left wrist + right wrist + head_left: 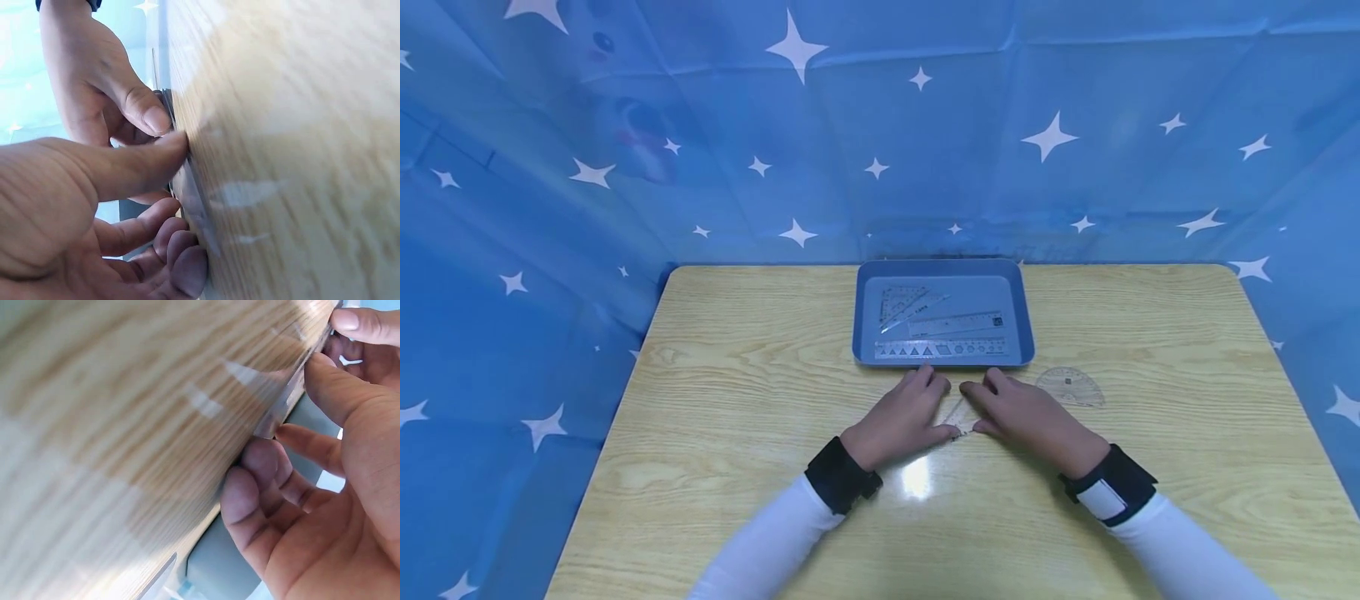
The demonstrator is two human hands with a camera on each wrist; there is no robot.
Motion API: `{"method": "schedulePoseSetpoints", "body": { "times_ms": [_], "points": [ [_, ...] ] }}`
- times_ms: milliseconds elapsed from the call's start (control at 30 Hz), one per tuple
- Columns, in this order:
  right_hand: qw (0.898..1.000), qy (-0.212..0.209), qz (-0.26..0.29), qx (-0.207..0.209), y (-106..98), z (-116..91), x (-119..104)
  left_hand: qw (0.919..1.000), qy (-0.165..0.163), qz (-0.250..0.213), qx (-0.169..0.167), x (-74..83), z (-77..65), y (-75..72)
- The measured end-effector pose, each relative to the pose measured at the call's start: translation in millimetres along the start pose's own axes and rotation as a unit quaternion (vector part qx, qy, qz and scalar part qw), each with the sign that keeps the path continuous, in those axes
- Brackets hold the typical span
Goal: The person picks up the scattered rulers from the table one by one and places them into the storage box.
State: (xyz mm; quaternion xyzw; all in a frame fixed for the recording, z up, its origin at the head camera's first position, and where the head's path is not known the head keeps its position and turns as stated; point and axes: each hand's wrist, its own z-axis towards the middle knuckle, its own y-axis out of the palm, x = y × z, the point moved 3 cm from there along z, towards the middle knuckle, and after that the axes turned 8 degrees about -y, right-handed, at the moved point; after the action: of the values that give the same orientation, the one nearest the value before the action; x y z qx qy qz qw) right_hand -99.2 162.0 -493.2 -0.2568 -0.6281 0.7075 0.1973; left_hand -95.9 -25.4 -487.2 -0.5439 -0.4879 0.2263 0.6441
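A clear plastic set square [961, 417] lies at the table in front of the blue tray, between both hands. My left hand [904, 419] holds its left side, thumb at the near corner and fingers bent at the far side. From the right, my right hand [1028, 415] grips it with thumb and index finger at its edge. In the left wrist view the see-through set square [199, 203] runs low along the wood beside the left thumb. The right wrist view shows part of the set square [275, 419] by the right fingertips; the fingers partly hide it.
The blue tray [940, 268] stands at the table's back edge. In it lie another clear set square [889, 302], a clear ruler [955, 323] and a stencil ruler [940, 348]. A clear protractor [1071, 387] lies right of the tray. A blue starry cloth [970, 125] hangs behind.
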Motion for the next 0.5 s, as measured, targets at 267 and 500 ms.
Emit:
{"method": "schedulePoseSetpoints", "body": {
  "times_ms": [267,500],
  "points": [
    [1.000,0.020,-0.002,0.007,1.2,4.7,-4.7,0.9990,-0.043,-0.001,-0.009,7.6,-0.9,9.7],
    [1.000,0.020,0.000,0.005,2.1,2.5,-4.5,0.9964,-0.076,-0.035,-0.011,14.9,-1.1,12.8]
  ]
}}
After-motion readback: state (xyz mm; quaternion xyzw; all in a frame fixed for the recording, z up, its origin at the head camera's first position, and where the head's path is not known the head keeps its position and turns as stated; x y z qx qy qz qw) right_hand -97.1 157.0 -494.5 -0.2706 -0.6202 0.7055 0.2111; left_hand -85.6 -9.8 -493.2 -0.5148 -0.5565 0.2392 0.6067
